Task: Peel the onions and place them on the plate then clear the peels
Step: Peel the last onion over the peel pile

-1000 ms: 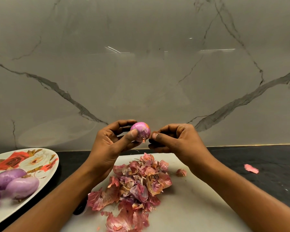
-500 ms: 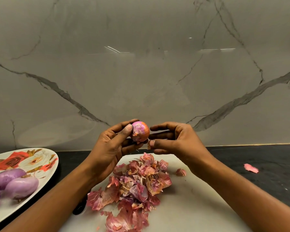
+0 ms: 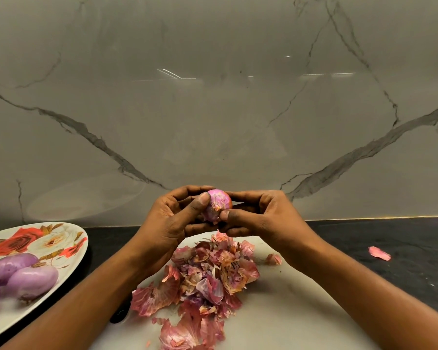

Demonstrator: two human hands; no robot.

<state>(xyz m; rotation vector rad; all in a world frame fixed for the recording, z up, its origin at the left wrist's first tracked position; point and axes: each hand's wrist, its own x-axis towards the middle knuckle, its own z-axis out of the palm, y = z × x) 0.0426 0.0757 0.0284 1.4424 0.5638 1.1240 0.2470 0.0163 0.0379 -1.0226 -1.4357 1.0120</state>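
A small pink onion with some orange skin on it is held up above the white cutting board. My left hand grips it from the left, thumb on its front. My right hand holds it from the right, thumb tip pressed low on the skin. A pile of pink peels lies on the board under the hands. Three peeled purple onions lie on the flowered plate at the left.
The board lies on a dark countertop in front of a grey marble wall. One stray peel lies on the counter at the right, another small one on the board. A dark object shows at the board's left edge.
The onion has been turned in my left hand. My right hand has closed in from the right and now holds the onion too, its thumb on the skin.
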